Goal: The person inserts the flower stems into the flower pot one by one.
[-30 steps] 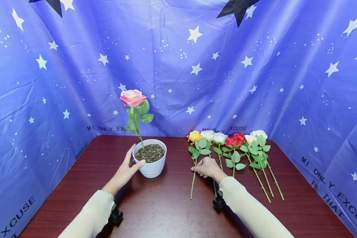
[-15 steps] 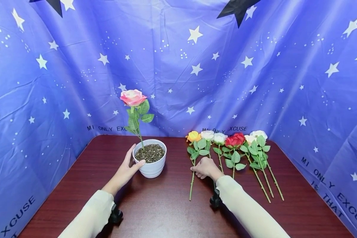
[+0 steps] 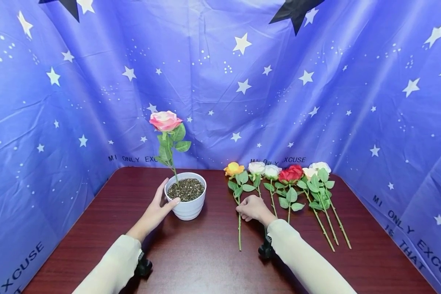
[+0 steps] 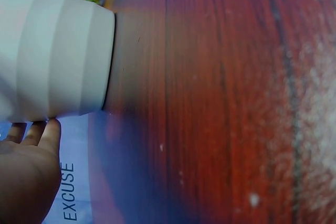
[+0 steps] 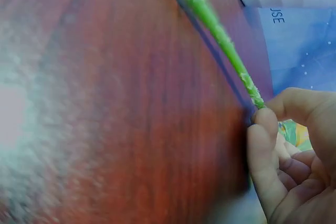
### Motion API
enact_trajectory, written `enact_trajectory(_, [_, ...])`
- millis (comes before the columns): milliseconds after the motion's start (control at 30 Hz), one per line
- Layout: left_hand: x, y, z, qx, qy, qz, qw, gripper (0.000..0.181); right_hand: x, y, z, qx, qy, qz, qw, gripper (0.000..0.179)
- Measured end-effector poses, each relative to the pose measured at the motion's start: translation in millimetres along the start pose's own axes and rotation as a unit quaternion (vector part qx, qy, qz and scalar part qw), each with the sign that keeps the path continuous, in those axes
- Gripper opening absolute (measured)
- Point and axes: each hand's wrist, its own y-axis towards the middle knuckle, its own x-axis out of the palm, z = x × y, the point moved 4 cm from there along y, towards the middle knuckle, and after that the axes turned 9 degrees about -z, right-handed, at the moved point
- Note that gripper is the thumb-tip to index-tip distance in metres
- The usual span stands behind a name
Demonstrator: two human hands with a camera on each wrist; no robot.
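Note:
A white ribbed flowerpot [image 3: 188, 210] filled with dark soil stands on the table, and a pink rose [image 3: 165, 121] rises upright from its left part. My left hand [image 3: 156, 212] holds the pot's left side, thumb at the front rim and fingers against the wall; the left wrist view shows fingertips [image 4: 51, 129] on the ribbed wall. My right hand [image 3: 256, 209] pinches the stem of a yellow rose [image 3: 234, 169] between thumb and fingers. That green stem [image 5: 223, 38] runs close over the table in the right wrist view, its bloom mostly hidden behind the hand.
To the right of the yellow rose lie white roses [image 3: 256, 168], a red rose [image 3: 291, 174] and pale roses [image 3: 319, 166], stems toward me. A blue star-printed cloth [image 3: 220, 81] hangs around the back and sides of the reddish-brown table [image 3: 213, 261].
The yellow rose's bloom has shifted left, away from the white roses, and its stem end has swung slightly right and nearer. My left hand and the pot have stayed in place.

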Motion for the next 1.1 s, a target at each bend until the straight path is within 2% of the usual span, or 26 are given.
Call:
enact_trajectory(167, [0.6, 0.1, -2.2, 0.004, -0.009, -0.003, 1.0000, 0.083, 1, -0.9, -3, -0.020, -0.013, 0.004, 0.9997, 0.014])
enact_trajectory(467, [0.5, -0.4, -3.9, 0.010, -0.014, -0.001, 0.9998, 0.083, -7, -1.3, -18, -0.045, 0.013, 0.015, 0.9988, 0.014])
enact_trajectory(867, [0.3, 0.7, -3.3, 0.015, -0.009, 0.000, 0.9998, 0.082, -23, -9.7, -42, -0.091, -0.030, 0.043, 0.9945, 0.016])
enact_trajectory(1100, [0.3, 0.6, -2.0, 0.014, -0.005, 0.000, 0.9999, 0.083, -35, -14.0, -58, -0.135, -0.042, 0.075, 0.9871, 0.015])
